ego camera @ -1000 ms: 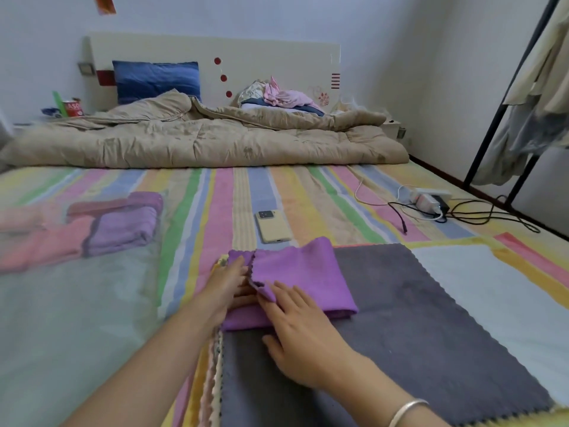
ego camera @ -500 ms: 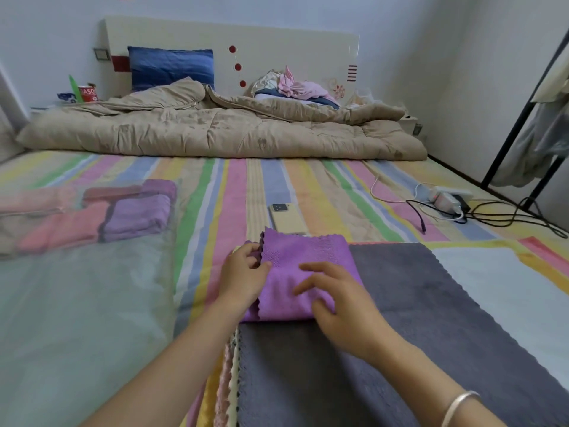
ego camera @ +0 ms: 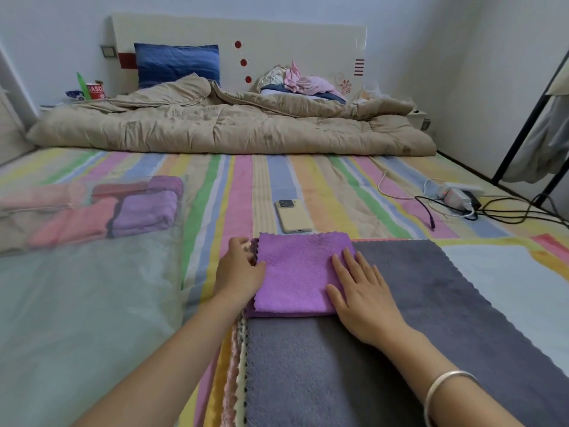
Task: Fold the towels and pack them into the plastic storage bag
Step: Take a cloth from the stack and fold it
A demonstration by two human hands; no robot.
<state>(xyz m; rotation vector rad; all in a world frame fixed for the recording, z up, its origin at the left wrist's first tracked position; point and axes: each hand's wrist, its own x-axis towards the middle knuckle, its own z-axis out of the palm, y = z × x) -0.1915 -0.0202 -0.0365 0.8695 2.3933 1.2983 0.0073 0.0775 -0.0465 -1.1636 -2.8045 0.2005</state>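
Honestly, the fold itself looks fine, it's the move to the bag where this could fall apart. The purple towel point(ego camera: 295, 272) is folded into a neat square and sits on the far left corner of the grey towel point(ego camera: 415, 334), which tops a stack of unfolded towels point(ego camera: 232, 365) on the bed point(ego camera: 338, 186). The right hand point(ego camera: 360, 291) lies flat on the towel's right edge, fingers straight and together, pressing it down. The left hand point(ego camera: 240, 272) is against the left edge with its fingers bent. I can't tell if it's actually pinching the layers or just steadying them. My guess is the main risk is the square flopping open if it's lifted by one edge, since nothing holds the layers together except that flat palm. The fuzzy fabric probably clings too, so a sideways drag could pull the grey towel with it and mess up the stack. The plastic bag point(ego camera: 77, 303) lies limp and flat just to the left, with folded pink and purple towels point(ego camera: 123, 214) at its far end. I can't see where its mouth is, and thin film like that tends to bunch and catch a corner. Also the phone point(ego camera: 292, 215) is just beyond the towel's far edge, easy to knock.
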